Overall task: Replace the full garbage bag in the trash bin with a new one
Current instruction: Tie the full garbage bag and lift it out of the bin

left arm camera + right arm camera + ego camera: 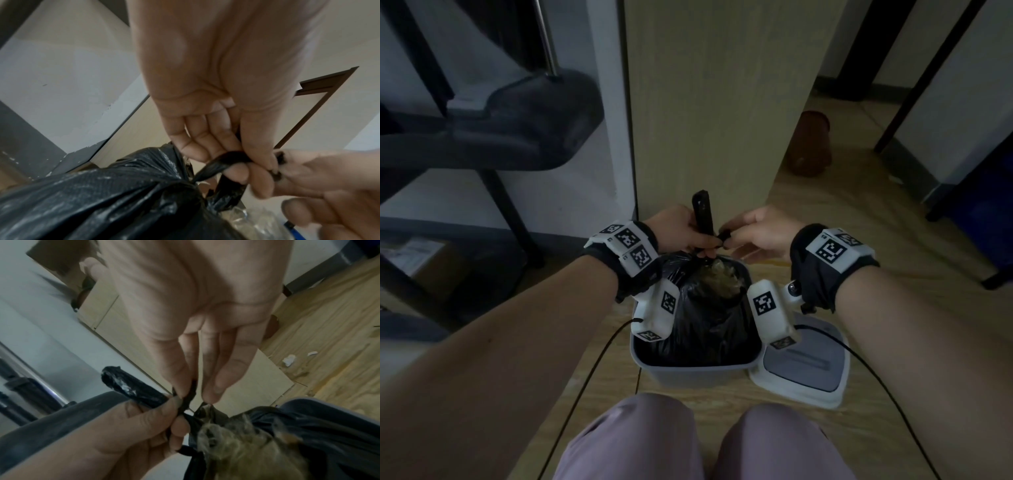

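Observation:
A full black garbage bag (698, 308) sits in the grey trash bin (695, 368) on the floor, with crumpled clear plastic showing at its mouth. My left hand (681, 229) grips one twisted bag handle (702, 212), whose end sticks up above the fist. My right hand (753, 233) pinches the other handle's end right beside it, over the bag's gathered neck. In the left wrist view the left hand (236, 155) curls round the black strap (216, 165). The right wrist view shows the right hand (191, 391) pinching a thin strap next to the left hand (144, 421).
The bin's white and grey lid (804, 363) lies on the wood floor to the bin's right. A wooden cabinet panel (722, 102) stands just behind. A dark chair (500, 130) is at the left, a brown jar (810, 144) at the back right. Paper scraps (289, 360) litter the floor.

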